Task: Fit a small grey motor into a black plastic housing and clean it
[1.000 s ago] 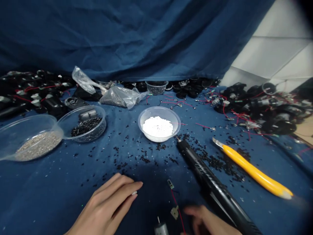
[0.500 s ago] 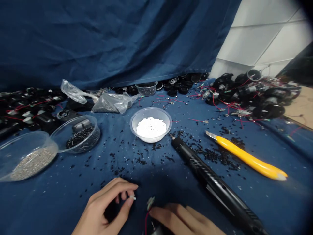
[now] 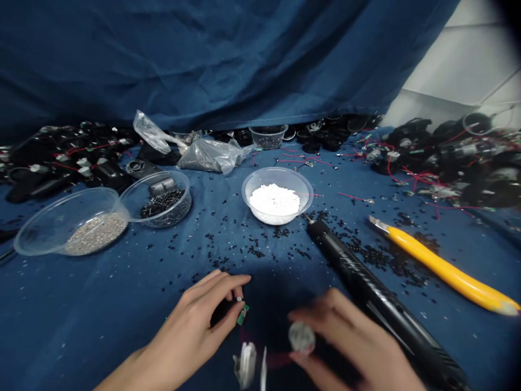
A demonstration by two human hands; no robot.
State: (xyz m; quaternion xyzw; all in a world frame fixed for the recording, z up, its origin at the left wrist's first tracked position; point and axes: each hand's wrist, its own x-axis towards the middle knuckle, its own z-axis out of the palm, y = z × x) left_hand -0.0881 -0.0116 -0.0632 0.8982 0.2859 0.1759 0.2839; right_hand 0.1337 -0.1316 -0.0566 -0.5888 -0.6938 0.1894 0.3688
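Observation:
My left hand (image 3: 199, 320) hovers low over the blue cloth, its thumb and forefinger pinched on a tiny green part (image 3: 243, 313) with a thin red wire trailing from it. My right hand (image 3: 350, 342) is curled around a small silver cylindrical motor (image 3: 302, 337), blurred by motion. Blurred pale metal bits (image 3: 246, 366) hang between the two hands at the bottom edge. A black electric screwdriver (image 3: 378, 304) lies just right of my right hand, its tip near a bowl of white pellets (image 3: 277, 195).
A yellow utility knife (image 3: 443, 269) lies at the right. Two clear bowls at the left hold grey granules (image 3: 73, 228) and dark screws (image 3: 160, 200). Plastic bags (image 3: 203, 152), black parts with red wires (image 3: 448, 163) and scattered black specks (image 3: 378, 255) cover the blue cloth.
Both hands have lifted and come together; my left went from flat to a pinch on the green part, and my right picked up the small motor. The view shifted left.

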